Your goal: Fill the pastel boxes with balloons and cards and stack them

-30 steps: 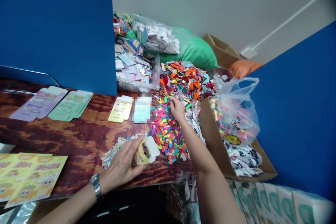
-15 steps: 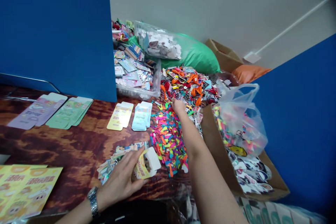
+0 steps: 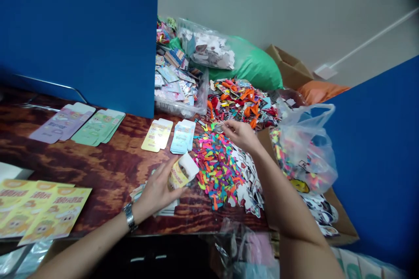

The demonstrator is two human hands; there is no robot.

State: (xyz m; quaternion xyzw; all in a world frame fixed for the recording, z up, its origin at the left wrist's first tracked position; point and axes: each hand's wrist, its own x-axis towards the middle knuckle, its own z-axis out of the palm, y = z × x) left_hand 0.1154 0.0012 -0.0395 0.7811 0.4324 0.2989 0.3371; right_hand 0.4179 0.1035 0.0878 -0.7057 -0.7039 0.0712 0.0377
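Left grip (image 3: 158, 191) clamped around a folded yellow-and-white card box (image 3: 181, 173). Right grip (image 3: 240, 135) pinched on what looks like a small metal ring (image 3: 218, 128).

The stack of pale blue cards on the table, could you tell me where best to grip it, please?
Pinch the stack of pale blue cards by its short ends from above: it lies flat, with yellow cards close along one long side.

Nothing legible. Bold print on yellow cards (image 3: 54, 209) well left of L hand's fingers (image 3: 163, 177): too small to read. Same for yellow box (image 3: 178, 177) in those fingers, blue cards (image 3: 182, 137) just past them.
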